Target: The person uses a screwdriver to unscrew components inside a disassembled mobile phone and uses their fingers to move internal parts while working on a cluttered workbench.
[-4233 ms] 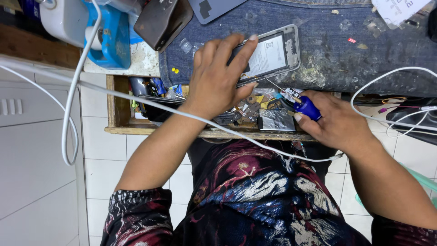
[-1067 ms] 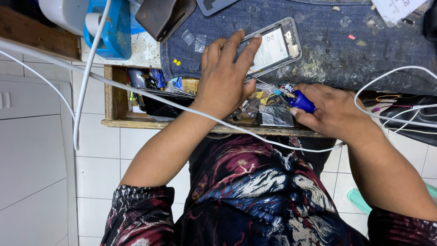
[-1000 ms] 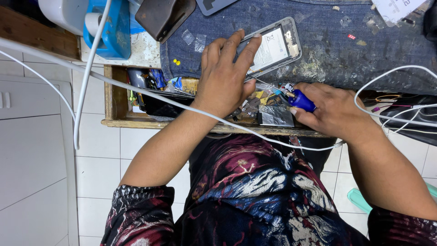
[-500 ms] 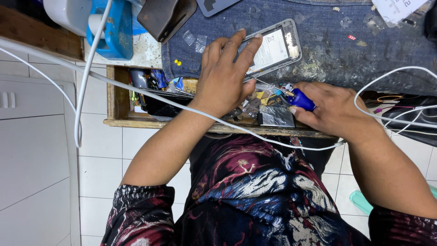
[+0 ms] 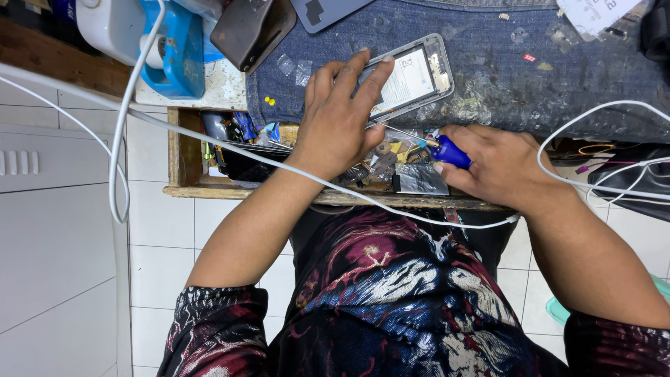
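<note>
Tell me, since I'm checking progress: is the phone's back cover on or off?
Off. The phone lies with its white battery and inner parts exposed, pressed down by the left hand.

Left hand [image 5: 338, 115] pressing opened phone [image 5: 412, 77] on denim mat [image 5: 502, 84], right hand [image 5: 499, 164] gripping blue-handled screwdriver [image 5: 447, 150]
</note>
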